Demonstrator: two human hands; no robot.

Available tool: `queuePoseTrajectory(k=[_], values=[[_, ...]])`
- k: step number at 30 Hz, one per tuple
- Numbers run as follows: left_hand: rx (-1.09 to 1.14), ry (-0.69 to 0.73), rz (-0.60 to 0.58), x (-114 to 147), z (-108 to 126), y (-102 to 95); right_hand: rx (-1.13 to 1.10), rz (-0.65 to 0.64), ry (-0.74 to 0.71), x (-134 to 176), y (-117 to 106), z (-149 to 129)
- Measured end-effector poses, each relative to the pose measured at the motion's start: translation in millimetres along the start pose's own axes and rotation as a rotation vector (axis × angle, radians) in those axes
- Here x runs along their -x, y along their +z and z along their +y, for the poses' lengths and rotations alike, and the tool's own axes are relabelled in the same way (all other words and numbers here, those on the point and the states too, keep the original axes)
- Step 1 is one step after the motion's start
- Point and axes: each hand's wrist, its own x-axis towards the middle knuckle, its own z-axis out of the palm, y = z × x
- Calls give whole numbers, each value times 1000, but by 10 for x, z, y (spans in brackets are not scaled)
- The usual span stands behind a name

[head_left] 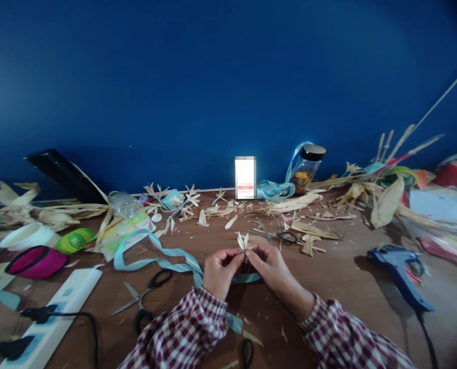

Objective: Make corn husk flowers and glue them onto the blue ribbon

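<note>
Both hands meet at the middle of the brown table (328,287). My left hand (220,270) and my right hand (271,266) pinch between their fingertips a small pale flower of dried husk strips (243,241), petals pointing up. A light blue ribbon (155,256) curls across the table from the left and passes under my hands. Both sleeves are red and white checked.
Black-handled scissors (144,294) lie left of my hands, a second pair (278,237) just beyond them. A blue glue gun (401,274) rests at right, a white power strip (55,312) at left. Husk scraps, tape rolls, a jar (307,169) line the blue wall.
</note>
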Motion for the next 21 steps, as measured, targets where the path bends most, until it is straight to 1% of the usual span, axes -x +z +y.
queuePoseTrajectory(k=[4, 11, 15, 21], values=[[-36, 64, -20, 3, -3, 5, -3, 19, 0, 0, 4, 29], [-43, 71, -19, 9, -9, 4, -53, 51, 35, 11, 17, -13], [-98, 102, 9, -3, -33, -14, -7, 33, 17, 10, 13, -25], [-169, 152, 61, 7, -18, -16, 98, 55, -22, 22, 12, 41]])
